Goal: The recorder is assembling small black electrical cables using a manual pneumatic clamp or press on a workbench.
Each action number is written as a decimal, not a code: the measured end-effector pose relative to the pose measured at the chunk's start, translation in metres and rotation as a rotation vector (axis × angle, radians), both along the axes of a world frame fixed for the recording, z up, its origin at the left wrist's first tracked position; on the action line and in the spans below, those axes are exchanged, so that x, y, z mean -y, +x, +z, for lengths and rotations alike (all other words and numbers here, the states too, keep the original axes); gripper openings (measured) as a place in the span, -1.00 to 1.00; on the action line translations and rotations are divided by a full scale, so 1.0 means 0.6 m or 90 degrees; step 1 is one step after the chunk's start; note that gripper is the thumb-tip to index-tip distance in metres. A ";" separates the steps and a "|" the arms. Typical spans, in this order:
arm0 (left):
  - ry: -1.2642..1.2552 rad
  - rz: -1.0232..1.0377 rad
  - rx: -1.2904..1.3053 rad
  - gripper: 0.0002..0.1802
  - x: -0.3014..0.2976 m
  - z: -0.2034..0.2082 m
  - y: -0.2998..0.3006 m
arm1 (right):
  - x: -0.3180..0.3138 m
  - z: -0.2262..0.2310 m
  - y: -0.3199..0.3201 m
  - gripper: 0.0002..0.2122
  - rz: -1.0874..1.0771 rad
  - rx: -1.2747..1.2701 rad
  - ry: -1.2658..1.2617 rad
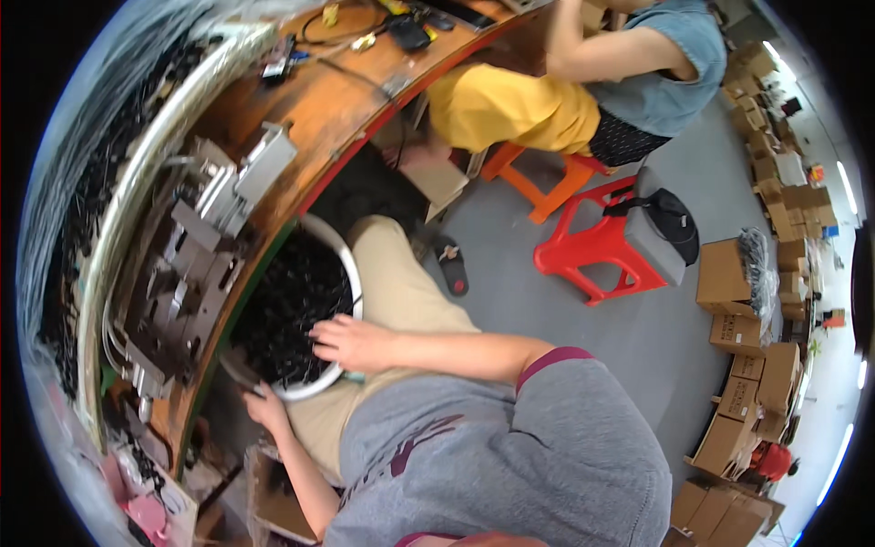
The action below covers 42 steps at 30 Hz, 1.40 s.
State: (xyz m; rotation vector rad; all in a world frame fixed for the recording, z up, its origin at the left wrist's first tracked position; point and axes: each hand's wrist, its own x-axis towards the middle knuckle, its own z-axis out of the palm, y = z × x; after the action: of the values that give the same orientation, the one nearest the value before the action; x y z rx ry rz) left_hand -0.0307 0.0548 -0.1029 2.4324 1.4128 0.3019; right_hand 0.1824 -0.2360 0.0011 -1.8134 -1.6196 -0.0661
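Note:
A white round bucket (354, 273) full of small black parts (290, 305) stands between my legs, partly under the workbench edge. My right hand (357, 345) reaches over the near rim, its fingers spread on top of the black parts. At the lower left, my left hand (266, 408) grips the bucket's rim. The parts are too small and dark to tell their kind. A metal fixture (187, 264) with blocks and plates sits on the bench beside the bucket.
The curved wooden workbench (342, 100) carries cables and small tools. Across from me, a person (652, 73) in yellow trousers sits on an orange stool (538, 182). A red stool (597, 246) holds a black bag (670, 223). Cardboard boxes (734, 401) line the right.

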 end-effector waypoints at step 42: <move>-0.075 0.008 -0.024 -0.25 0.067 0.082 0.018 | -0.002 0.004 0.015 -0.81 0.016 -0.094 -0.123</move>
State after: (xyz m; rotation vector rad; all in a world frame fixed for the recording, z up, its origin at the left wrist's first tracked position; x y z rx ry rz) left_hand -0.0197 0.0149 -0.0535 2.3466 1.4192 0.1712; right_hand 0.1912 -0.2348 0.0037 -1.8924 -1.5887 0.2394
